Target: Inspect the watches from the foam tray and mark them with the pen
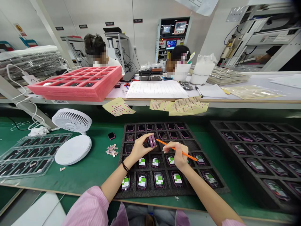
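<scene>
My left hand (140,147) pinches a purple-edged smartwatch body (151,141) on its side, above a black foam tray (162,191). In my right hand (178,153) is an orange pen-like stick (188,154), its tip close to or touching the watch's edge; I cannot tell which. Several watch bodies sit in the tray's compartments below. Those in the near rows, such as one watch (159,179), have lit green-and-white screens, while the far rows show dark ones. My right hand hides part of the tray.
A second black foam tray (211,138) of watches stands at right. Left are a loose watch (111,135), small strips (112,150), a white fan (73,151) and a clear tray (45,166). A pink foam tray (94,91) rests on the shelf; two people sit beyond.
</scene>
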A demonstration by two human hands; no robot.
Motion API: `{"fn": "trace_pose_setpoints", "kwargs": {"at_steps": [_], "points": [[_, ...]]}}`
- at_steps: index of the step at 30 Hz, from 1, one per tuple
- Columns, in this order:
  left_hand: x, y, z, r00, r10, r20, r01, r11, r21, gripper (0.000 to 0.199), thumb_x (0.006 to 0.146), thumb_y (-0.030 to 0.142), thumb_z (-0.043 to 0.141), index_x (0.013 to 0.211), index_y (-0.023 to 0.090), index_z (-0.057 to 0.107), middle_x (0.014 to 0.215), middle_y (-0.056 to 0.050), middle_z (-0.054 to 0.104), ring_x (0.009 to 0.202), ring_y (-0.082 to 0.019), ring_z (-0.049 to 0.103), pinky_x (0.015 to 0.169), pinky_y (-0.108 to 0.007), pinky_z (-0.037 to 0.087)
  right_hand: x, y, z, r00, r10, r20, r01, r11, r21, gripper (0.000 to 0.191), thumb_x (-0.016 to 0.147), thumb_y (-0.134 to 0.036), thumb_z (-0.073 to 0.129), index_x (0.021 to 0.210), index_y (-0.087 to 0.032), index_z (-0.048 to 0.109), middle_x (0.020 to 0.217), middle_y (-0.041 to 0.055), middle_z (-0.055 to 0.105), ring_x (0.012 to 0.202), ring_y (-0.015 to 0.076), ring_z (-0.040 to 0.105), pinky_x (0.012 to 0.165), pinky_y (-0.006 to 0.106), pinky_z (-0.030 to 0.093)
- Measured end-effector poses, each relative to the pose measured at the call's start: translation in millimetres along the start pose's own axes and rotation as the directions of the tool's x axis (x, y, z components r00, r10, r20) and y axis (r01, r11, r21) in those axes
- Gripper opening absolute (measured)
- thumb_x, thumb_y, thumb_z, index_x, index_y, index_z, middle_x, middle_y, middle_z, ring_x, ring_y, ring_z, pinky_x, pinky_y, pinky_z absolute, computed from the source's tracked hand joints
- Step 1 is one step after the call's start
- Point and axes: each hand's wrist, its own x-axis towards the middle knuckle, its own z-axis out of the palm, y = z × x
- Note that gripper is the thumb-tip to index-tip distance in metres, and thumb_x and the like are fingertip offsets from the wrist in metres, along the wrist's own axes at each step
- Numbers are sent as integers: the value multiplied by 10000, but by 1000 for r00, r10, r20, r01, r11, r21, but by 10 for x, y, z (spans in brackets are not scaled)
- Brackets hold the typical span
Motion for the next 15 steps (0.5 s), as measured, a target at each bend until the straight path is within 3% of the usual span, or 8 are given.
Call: {"fn": "trace_pose_setpoints", "kwargs": {"at_steps": [15], "points": [[-4, 8, -11, 1000, 15, 15, -15, 1000, -3, 473, 724, 219, 726, 1174, 186, 582, 1159, -99, 664, 1029, -230, 646, 863, -355, 538, -18, 50, 14, 997, 53, 51, -53, 999, -2, 492, 974, -333, 324, 762, -190, 744, 602, 38, 686, 473, 126, 600, 454, 254, 469]]}}
